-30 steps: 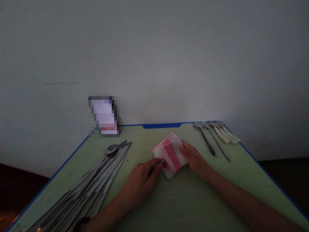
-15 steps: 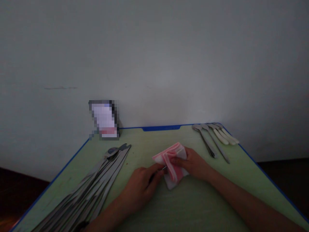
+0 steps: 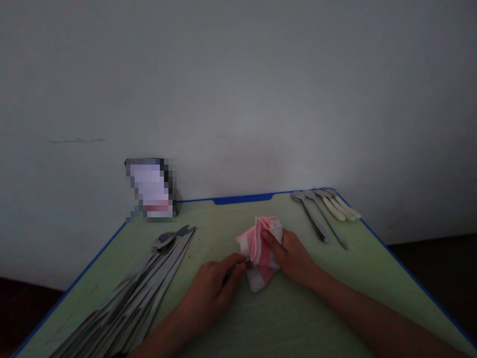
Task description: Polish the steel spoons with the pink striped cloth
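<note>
A pink and white cloth [image 3: 263, 248] is bunched over the middle of the table, with my right hand [image 3: 292, 253] closed on it, thumb on top. My left hand [image 3: 218, 281] pinches a thin metal utensil [image 3: 246, 259] just left of the cloth. Only a short piece of its shaft shows; the far end goes into the folds, so whether it is a spoon or a fork is hidden. To the left of my left hand lies a long pile of metal cutlery [image 3: 137, 293], with a spoon bowl at its far end.
At the back right lie metal spoons [image 3: 311, 216] and several pieces with white handles [image 3: 337, 209]. A blurred phone-like device [image 3: 152, 189] leans on the wall at the back left. The green table [image 3: 290, 318] has a blue edge and stands against the wall.
The cloth has shifted and refolded around the utensil, with my right hand turned a little more upright. The whole view has swung slightly to the right.
</note>
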A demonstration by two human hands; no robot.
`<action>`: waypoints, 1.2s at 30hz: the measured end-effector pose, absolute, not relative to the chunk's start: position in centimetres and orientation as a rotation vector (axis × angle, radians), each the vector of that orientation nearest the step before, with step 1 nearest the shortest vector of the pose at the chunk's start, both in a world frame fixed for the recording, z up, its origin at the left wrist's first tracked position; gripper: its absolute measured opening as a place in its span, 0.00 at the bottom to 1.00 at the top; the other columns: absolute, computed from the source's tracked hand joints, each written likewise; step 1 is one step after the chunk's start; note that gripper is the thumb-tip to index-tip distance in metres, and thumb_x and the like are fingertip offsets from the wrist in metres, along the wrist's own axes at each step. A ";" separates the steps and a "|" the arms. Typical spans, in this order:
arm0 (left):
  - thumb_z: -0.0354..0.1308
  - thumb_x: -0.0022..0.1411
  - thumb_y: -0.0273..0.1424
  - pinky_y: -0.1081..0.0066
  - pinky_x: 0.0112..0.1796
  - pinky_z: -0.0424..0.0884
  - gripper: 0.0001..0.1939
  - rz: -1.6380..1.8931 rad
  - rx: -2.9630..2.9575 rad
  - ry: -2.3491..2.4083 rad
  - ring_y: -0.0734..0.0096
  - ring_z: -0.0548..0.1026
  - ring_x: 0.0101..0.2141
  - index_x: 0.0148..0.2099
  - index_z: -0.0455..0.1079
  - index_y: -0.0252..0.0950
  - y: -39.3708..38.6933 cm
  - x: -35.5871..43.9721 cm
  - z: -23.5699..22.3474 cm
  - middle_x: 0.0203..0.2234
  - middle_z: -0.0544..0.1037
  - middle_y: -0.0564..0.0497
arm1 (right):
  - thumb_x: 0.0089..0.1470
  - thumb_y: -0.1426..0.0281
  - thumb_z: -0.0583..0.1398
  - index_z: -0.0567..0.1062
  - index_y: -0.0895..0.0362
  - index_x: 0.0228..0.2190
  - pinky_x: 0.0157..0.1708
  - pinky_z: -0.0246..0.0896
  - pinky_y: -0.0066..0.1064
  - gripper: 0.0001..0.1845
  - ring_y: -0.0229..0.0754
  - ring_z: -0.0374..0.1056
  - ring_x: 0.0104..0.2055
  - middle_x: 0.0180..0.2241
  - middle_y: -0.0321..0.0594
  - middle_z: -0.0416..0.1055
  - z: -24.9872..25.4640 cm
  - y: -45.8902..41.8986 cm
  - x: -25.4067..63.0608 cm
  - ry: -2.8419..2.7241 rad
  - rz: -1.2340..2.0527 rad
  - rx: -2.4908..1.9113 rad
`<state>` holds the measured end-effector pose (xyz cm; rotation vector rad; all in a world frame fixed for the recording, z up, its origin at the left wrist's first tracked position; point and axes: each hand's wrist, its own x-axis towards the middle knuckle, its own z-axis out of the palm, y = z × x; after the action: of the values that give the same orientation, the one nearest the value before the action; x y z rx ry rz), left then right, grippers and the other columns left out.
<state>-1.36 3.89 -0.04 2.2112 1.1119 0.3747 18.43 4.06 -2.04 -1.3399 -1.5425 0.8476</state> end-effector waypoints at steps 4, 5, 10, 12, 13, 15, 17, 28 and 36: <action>0.41 0.68 0.36 0.71 0.33 0.65 0.16 0.380 2.195 1.114 0.67 0.74 0.29 0.45 0.69 0.36 3.8 -1.3 0.1 0.29 0.77 0.50 | 0.55 0.56 0.53 0.67 0.57 0.24 0.26 0.51 0.28 0.18 0.36 0.58 0.24 0.22 0.35 0.66 -2.1 4.3 18.6 -1.537 0.915 -1.318; 0.41 0.68 0.36 0.72 0.32 0.65 0.16 0.388 2.184 1.113 0.68 0.74 0.29 0.44 0.68 0.36 3.8 -1.2 0.2 0.29 0.77 0.51 | 0.54 0.55 0.53 0.67 0.57 0.24 0.27 0.52 0.28 0.18 0.36 0.59 0.25 0.23 0.35 0.66 -2.1 4.4 18.7 -1.520 0.936 -1.314; 0.42 0.68 0.37 0.74 0.29 0.63 0.14 0.474 2.111 1.153 0.71 0.72 0.27 0.41 0.66 0.37 3.9 -1.1 0.3 0.26 0.74 0.54 | 0.53 0.50 0.52 0.67 0.57 0.25 0.28 0.54 0.30 0.22 0.38 0.59 0.26 0.23 0.36 0.65 -2.1 4.8 19.1 -1.265 1.057 -1.343; 0.41 0.68 0.38 0.74 0.28 0.62 0.16 0.461 2.126 1.169 0.72 0.71 0.25 0.36 0.66 0.36 3.9 -1.1 0.1 0.23 0.71 0.55 | 0.52 0.48 0.51 0.68 0.57 0.27 0.29 0.56 0.31 0.24 0.40 0.61 0.27 0.24 0.37 0.67 -2.1 4.9 19.1 -1.137 1.106 -1.359; 0.41 0.68 0.38 0.74 0.28 0.61 0.17 0.437 2.148 1.167 0.72 0.70 0.25 0.33 0.65 0.36 4.0 -1.2 0.0 0.22 0.70 0.55 | 0.52 0.48 0.52 0.69 0.57 0.28 0.31 0.57 0.31 0.24 0.41 0.62 0.29 0.25 0.38 0.68 -2.2 4.9 19.2 -1.086 1.117 -1.365; 0.41 0.68 0.39 0.74 0.27 0.61 0.18 0.379 2.205 1.154 0.72 0.69 0.24 0.30 0.64 0.36 3.9 -1.3 -0.3 0.21 0.69 0.55 | 0.51 0.47 0.53 0.70 0.57 0.29 0.33 0.58 0.32 0.25 0.42 0.64 0.31 0.27 0.39 0.70 -2.2 5.0 19.2 -1.018 1.129 -1.360; 0.41 0.68 0.39 0.73 0.27 0.60 0.19 0.337 2.248 1.142 0.71 0.69 0.23 0.29 0.63 0.36 3.8 -1.3 -0.3 0.20 0.68 0.55 | 0.51 0.48 0.54 0.71 0.57 0.30 0.34 0.59 0.33 0.24 0.42 0.65 0.31 0.28 0.39 0.70 -2.3 5.0 19.3 -1.010 1.157 -1.309; 0.38 0.68 0.39 0.73 0.26 0.59 0.18 0.464 2.122 1.188 0.72 0.66 0.21 0.28 0.58 0.38 3.6 -1.4 -0.2 0.18 0.63 0.57 | 0.48 0.52 0.58 0.72 0.57 0.35 0.36 0.63 0.35 0.22 0.43 0.69 0.34 0.32 0.41 0.74 -2.5 5.6 19.0 -0.828 1.400 -1.007; 0.39 0.68 0.38 0.74 0.24 0.58 0.18 0.562 2.065 1.220 0.73 0.64 0.20 0.27 0.57 0.38 3.7 -1.4 -0.3 0.18 0.61 0.57 | 0.51 0.57 0.48 0.71 0.56 0.39 0.40 0.63 0.41 0.22 0.48 0.70 0.41 0.36 0.44 0.75 -2.0 6.1 20.0 -0.630 1.573 -0.745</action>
<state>-1.40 3.75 -0.25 2.0654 1.2203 0.5624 20.03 6.07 -1.98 -0.7450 -0.6301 1.5729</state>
